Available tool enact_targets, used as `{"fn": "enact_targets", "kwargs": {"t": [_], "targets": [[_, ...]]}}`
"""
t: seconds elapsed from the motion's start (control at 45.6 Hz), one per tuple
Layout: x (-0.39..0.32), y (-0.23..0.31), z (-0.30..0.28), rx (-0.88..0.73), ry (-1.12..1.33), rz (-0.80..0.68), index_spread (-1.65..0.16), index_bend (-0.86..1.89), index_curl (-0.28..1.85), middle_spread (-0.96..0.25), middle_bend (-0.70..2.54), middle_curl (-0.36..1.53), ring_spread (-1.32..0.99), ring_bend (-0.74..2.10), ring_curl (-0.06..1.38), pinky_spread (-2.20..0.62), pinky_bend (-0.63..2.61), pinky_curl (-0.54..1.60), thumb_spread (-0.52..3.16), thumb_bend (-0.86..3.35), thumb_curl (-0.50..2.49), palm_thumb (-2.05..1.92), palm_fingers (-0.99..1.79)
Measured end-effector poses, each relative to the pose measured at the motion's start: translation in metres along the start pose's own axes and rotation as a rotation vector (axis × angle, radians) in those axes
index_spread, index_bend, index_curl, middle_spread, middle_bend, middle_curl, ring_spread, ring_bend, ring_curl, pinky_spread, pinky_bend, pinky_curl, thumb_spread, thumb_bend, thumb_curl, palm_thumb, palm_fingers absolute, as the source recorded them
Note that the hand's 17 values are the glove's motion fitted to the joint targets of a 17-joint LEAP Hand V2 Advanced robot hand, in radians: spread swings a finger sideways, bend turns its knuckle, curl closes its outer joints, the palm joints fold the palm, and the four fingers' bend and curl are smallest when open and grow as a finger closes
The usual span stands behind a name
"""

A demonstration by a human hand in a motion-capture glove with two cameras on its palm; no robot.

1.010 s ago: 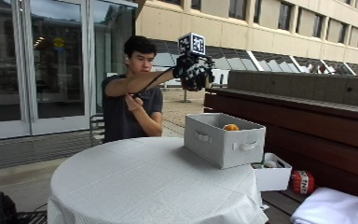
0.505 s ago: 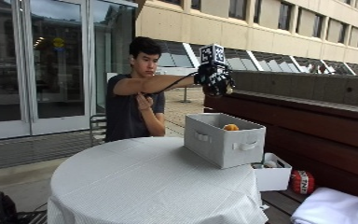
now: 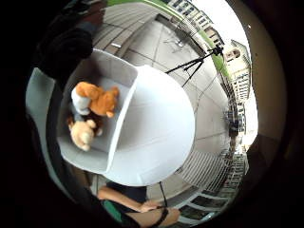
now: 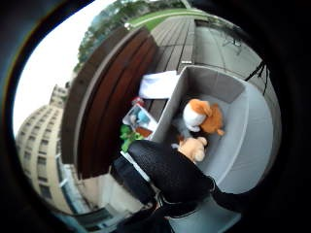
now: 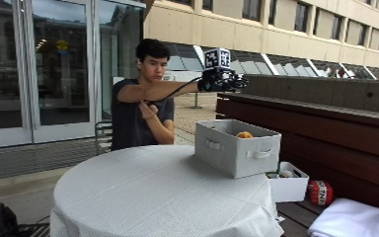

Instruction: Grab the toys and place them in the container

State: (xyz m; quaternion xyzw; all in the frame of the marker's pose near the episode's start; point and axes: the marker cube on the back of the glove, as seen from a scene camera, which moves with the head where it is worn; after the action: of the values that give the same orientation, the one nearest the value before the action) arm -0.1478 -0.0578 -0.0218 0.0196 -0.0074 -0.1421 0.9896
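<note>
My gloved right hand (image 5: 219, 80) hangs in the air well above the container (image 5: 237, 147), and I cannot tell how its fingers are set; nothing shows in it; below, in the grey container at the table (image 5: 157, 197) edge, lie an orange and white plush toy (image 3: 97, 99) and a tan plush toy (image 3: 83, 132), touching each other.

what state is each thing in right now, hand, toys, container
gloved right hand: raised above the container, holding no toy that shows
grey container: upright on the round table, open at the top
orange and white plush toy: lying inside the container
tan plush toy: lying inside the container, beside the orange one
</note>
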Motion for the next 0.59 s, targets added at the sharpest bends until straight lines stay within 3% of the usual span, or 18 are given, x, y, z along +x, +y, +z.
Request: {"fn": "enact_targets", "kwargs": {"t": [0.132, 0.593], "targets": [[0.015, 0.027, -0.011, 0.008, 0.064, 0.025, -0.3, 0.15, 0.2, -0.14, 0.38, 0.59, -0.22, 0.67, 0.27, -0.18, 1.09, 0.39, 0.97, -0.12, 0.39, -0.17, -0.07], [0.187, 0.102, 0.008, 0.004, 0.074, 0.166, -0.29, 0.13, 0.22, -0.08, 0.33, 0.53, -0.25, 0.6, 0.26, -0.15, 1.02, 0.35, 1.01, -0.11, 0.21, -0.17, -0.05]]}}
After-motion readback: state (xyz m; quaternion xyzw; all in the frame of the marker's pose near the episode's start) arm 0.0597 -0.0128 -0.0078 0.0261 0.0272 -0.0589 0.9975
